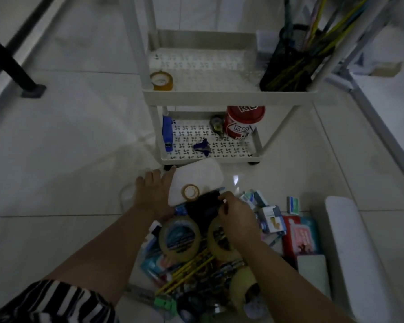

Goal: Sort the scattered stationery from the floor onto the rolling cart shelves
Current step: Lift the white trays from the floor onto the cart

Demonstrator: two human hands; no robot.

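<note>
A white rolling cart [229,97] stands ahead on the tiled floor. Its middle shelf holds a tape roll [162,81] and a black mesh pen cup [289,64]. The bottom shelf carries a blue stapler [167,134], a blue clip [203,148], a correction tape [217,125] and a red tub [243,122]. Stationery lies heaped on the floor: big tape rolls [180,238], yellow pencils [191,266], small boxes [269,217], a small tape roll [190,191]. My left hand [153,194] rests flat on the floor beside a white sheet [196,177]. My right hand [237,217] pinches a dark object [204,208] at the heap's far edge.
A black table leg [16,66] with its foot stands at far left. A white frame [369,106] runs along the right. A white block [350,241] lies on the floor right of the heap. Red and teal booklets [301,236] sit by it.
</note>
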